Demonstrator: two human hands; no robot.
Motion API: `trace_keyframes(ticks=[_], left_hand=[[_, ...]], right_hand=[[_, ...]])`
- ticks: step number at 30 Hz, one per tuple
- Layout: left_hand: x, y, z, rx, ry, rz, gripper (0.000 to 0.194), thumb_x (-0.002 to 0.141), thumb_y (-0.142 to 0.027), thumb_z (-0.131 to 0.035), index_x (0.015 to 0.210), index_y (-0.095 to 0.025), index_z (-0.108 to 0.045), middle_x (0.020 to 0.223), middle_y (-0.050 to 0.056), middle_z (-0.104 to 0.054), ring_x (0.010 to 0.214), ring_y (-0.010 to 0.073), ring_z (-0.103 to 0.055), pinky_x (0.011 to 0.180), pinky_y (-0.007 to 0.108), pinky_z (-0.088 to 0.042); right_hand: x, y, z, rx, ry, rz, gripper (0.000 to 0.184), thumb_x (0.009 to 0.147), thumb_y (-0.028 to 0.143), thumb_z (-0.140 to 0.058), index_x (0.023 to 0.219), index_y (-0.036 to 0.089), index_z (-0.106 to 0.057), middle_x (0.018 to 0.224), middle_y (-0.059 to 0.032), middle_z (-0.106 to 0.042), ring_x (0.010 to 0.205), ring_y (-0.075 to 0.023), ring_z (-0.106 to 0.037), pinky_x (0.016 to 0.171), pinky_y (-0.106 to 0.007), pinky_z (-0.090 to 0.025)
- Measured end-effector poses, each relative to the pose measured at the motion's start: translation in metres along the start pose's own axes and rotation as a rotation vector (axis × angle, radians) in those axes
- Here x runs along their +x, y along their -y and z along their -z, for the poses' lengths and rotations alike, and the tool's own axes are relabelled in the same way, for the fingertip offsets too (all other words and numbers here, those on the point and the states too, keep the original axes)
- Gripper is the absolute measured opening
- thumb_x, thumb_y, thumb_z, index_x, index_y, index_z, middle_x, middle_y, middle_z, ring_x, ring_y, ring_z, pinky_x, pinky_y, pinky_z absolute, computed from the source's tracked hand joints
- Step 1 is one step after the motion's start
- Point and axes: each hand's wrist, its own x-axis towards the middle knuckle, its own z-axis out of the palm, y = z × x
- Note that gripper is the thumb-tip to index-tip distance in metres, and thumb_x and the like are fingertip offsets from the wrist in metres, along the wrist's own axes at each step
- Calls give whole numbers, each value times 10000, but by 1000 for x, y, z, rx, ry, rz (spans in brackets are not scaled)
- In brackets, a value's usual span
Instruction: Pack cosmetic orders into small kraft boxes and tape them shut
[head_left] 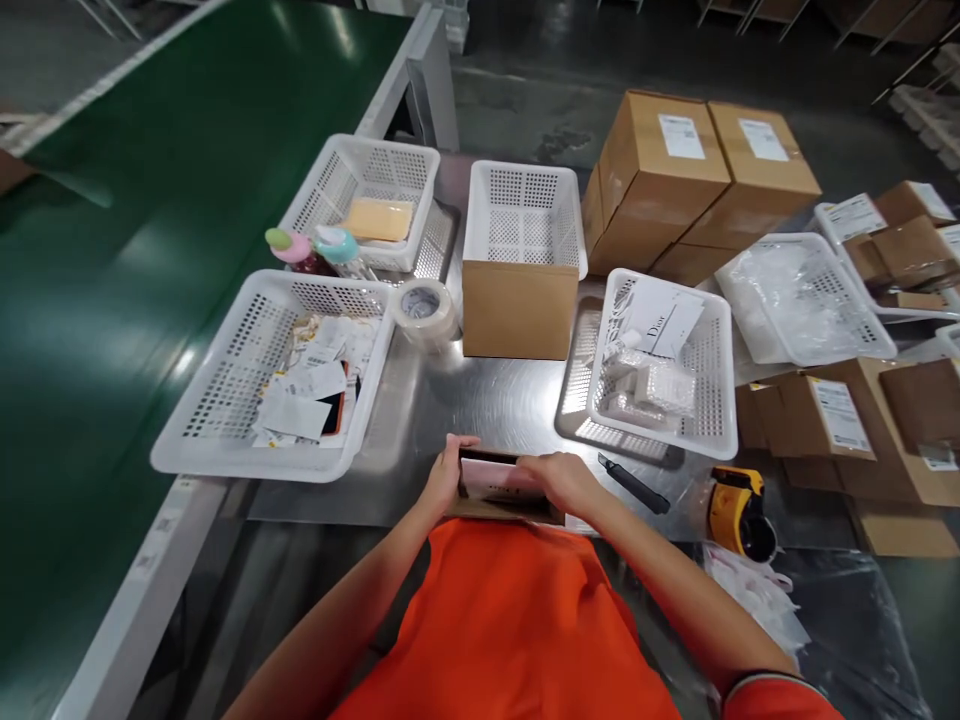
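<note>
At the near edge of the table, directly in front of the person, both hands grip a small cardboard box with a pink item in its open top. The left hand clasps the box's left end, fingers curled over the top edge. The right hand lies over the right end, fingers folded down onto the pink item. Both hands are closed around the box.

Just right of the box, a black utility knife lies flat on the table. A yellow tape dispenser sits further right, near the table's right edge. A roll of clear tape stands toward the middle, beside a brown carton that carries an empty white basket. At the left edge, a white basket holds paper slips. Right of centre, another basket holds cards and wrapped packets.
</note>
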Motion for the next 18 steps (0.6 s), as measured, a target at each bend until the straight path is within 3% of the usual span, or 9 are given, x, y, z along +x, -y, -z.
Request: trace_keyframes(ticks=[4, 9, 18], left_hand=[[-1, 0, -2, -40, -27, 15, 784, 857, -770, -225, 1001, -177, -717, 1080, 113, -744, 1035, 296, -659, 969, 445, -501], [-1, 2, -3, 9, -38, -41, 745, 877, -738, -231, 999, -188, -718, 1080, 110, -742, 1038, 277, -651, 975, 419, -488], [-1, 3, -3, 37, -30, -68, 675, 887, -684, -272, 1002, -181, -707, 1099, 108, -725, 1060, 269, -634, 984, 403, -471]], right_hand=[[2, 20, -6, -178, 5, -40, 322, 967, 131, -427, 1237, 180, -597, 1000, -122, -736, 880, -234, -703, 711, -304, -476], [1, 33, -24, -350, -156, 29, 319, 964, 108, -424, 1241, 56, -572, 988, -203, -688, 940, -267, -642, 762, -382, -503], [4, 19, -36, -457, -350, 209, 310, 979, 104, -383, 1122, 89, -658, 910, -132, -670, 765, -217, -603, 637, -359, -478]])
